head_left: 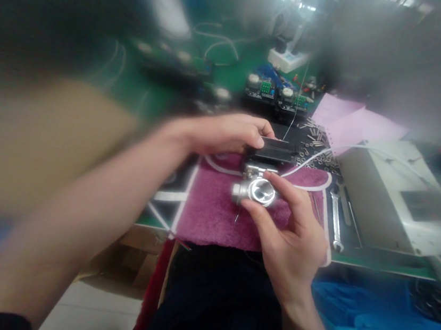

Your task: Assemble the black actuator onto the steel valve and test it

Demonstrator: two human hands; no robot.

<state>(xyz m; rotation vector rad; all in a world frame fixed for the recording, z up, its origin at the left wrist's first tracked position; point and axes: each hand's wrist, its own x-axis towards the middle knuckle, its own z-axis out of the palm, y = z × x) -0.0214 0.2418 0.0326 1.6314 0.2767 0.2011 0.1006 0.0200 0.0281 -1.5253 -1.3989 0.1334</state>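
Note:
My left hand [240, 135] grips a black box-shaped housing [272, 151] by its left end, thumb on top. Joined to the near side of that housing is a silver metal fitting [262, 191] with a round, shiny face and a hex end pointing left. The thumb and forefinger of my right hand [293, 227] close around the round fitting from the right. Below both lies a purple towel [214, 218] with a white edge. A thin wire stands up behind the housing, and another short one pokes out under the fitting.
Loose metal pins and nuts [315, 136] lie behind the towel, beside pink paper sheets [350, 122]. Circuit modules [260, 87] and a white power strip [287, 60] stand farther back. At right are a wrench [335, 219] and a pale metal box [384, 206]. A white cable crosses the towel.

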